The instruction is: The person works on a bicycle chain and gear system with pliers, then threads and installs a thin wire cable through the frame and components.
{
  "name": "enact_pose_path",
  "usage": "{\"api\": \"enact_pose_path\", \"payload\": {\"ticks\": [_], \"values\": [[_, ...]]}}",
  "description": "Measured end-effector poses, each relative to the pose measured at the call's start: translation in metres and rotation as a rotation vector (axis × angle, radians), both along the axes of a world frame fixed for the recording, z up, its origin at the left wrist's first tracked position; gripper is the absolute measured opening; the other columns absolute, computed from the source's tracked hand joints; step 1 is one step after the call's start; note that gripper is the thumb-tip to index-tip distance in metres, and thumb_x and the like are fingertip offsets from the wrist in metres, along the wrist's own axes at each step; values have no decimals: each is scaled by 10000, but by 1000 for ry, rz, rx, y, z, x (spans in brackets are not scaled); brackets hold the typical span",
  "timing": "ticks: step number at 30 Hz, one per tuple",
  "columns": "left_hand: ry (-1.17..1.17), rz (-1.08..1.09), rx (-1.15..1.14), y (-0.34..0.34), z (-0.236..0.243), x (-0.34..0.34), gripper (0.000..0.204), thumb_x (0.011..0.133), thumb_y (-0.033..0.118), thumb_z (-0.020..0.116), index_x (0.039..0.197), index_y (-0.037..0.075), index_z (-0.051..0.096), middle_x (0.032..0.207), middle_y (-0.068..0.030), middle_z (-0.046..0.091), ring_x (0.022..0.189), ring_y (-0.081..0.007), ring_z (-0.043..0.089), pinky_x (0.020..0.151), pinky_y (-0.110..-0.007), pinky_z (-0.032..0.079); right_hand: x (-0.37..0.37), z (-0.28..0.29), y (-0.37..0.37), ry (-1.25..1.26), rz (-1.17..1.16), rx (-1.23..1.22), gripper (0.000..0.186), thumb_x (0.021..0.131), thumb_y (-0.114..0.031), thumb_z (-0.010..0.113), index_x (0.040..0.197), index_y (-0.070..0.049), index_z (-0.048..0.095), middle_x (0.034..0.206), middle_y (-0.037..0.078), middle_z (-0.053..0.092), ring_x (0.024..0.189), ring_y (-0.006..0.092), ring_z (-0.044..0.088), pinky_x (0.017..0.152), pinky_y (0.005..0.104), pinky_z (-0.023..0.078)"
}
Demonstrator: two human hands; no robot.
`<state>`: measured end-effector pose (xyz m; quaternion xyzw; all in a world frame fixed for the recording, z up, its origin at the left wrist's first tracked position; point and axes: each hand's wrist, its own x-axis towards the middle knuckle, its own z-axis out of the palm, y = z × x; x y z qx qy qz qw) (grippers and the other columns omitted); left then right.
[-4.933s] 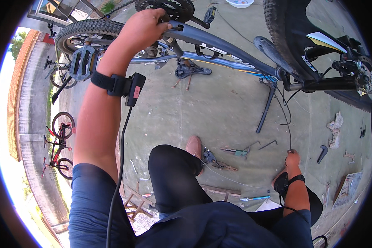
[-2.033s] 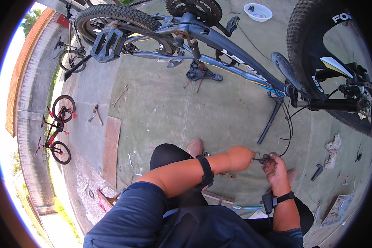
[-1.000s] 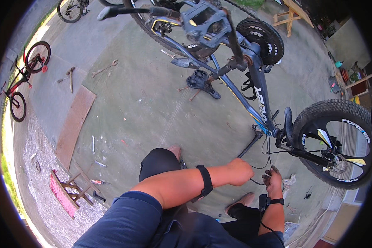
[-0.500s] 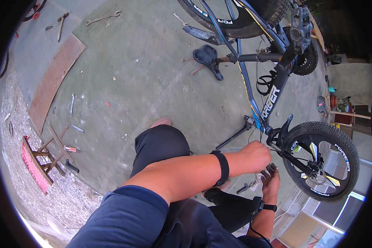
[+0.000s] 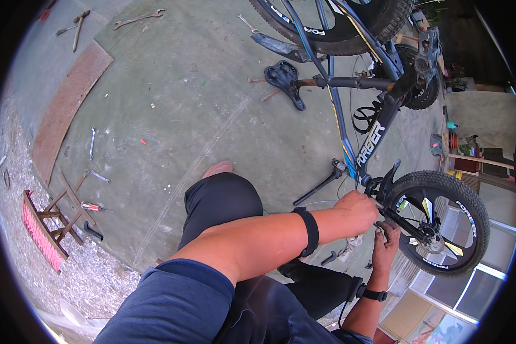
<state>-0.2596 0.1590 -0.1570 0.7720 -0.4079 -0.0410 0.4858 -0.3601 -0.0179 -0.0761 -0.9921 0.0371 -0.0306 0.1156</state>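
Note:
An upside-down bicycle [image 5: 372, 143] with a dark frame stands on its black saddle [image 5: 283, 80] and its handlebar [image 5: 318, 188]. My left hand [image 5: 356, 213] is closed by the fork, just beyond the frame's head end; whatever is inside the fist is hidden. Close below it, my right hand [image 5: 386, 237] has its fingers bent and drawn together against the fork area. What they pinch is too small to make out. The front wheel [image 5: 441, 223], with its knobby tyre, lies right of both hands.
A small stool with a pink woven seat [image 5: 41, 232] lies at the left, near a screwdriver [image 5: 90, 206] and a wrench [image 5: 92, 143]. Farther off are a rusty metal strip [image 5: 71, 109], a hammer [image 5: 80, 30] and a large wrench [image 5: 139, 19]. A rag [image 5: 350, 247] lies below my hands.
My right hand has moved up to the fork, beside my left hand, and its spread fingers have curled in. My left hand stays closed at the fork. The view has shifted slightly.

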Motion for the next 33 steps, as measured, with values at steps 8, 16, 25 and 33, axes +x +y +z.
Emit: {"api": "enact_pose_path", "payload": {"ticks": [8,16,25,33], "values": [[21,49,-110,10,5,2,129,741,155,618,773,64,702,832,-107,671,837,-286,670,737,-407,512,12,-3,28,61,-47,182,128,901,-51,626,1008,19,633,963,122,636,907,228,602,843,317,466],[143,101,-168,7,1,7,167,773,151,659,895,38,640,931,-143,610,905,-329,622,747,-437,497,0,-10,15,35,-136,258,77,899,-27,627,961,18,631,898,96,615,833,196,577,773,298,464],[298,-42,-100,6,-9,9,170,844,179,658,897,28,600,889,-178,591,842,-405,596,726,-487,477,-26,-21,-3,-64,-198,302,74,854,1,643,925,17,633,858,108,612,796,232,591,765,306,471],[311,-137,-17,-1,-15,-5,170,840,186,660,889,38,591,891,-175,615,843,-406,606,713,-498,477,-22,-21,19,-45,-141,406,146,797,20,673,941,0,675,856,127,639,793,243,622,728,318,492]]}}
